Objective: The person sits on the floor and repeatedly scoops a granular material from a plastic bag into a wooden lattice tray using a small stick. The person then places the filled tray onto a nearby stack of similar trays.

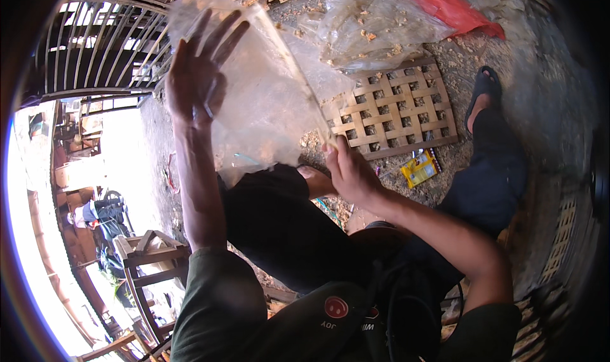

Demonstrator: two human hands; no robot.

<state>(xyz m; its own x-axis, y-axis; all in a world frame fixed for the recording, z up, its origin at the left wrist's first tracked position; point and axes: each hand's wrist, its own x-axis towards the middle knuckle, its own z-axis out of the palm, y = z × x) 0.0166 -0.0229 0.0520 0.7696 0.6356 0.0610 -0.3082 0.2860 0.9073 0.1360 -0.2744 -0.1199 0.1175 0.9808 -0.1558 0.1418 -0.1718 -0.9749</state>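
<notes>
A cloudy, see-through plastic sheet (260,82), possibly a bag, is held up in front of me. My left hand (198,76) is raised at its left side, fingers spread; whether the palm lies inside the plastic or against its face I cannot tell. A pale, narrow strip, like a folded edge or a thin stick, slants down the sheet's right side. At its lower end my right hand (352,174) is closed, pinching the sheet's corner. Just beyond the right hand lies a woven bamboo panel (400,111) with square gaps.
Crumpled clear plastic (375,25) with crumbs on it and a red plastic bag (448,6) lie at the far side. A yellow packet (420,169) is on the crumb-strewn ground near my sandalled foot (484,92). Slatted bamboo racks (95,44) and a wooden stool (149,260) stand left.
</notes>
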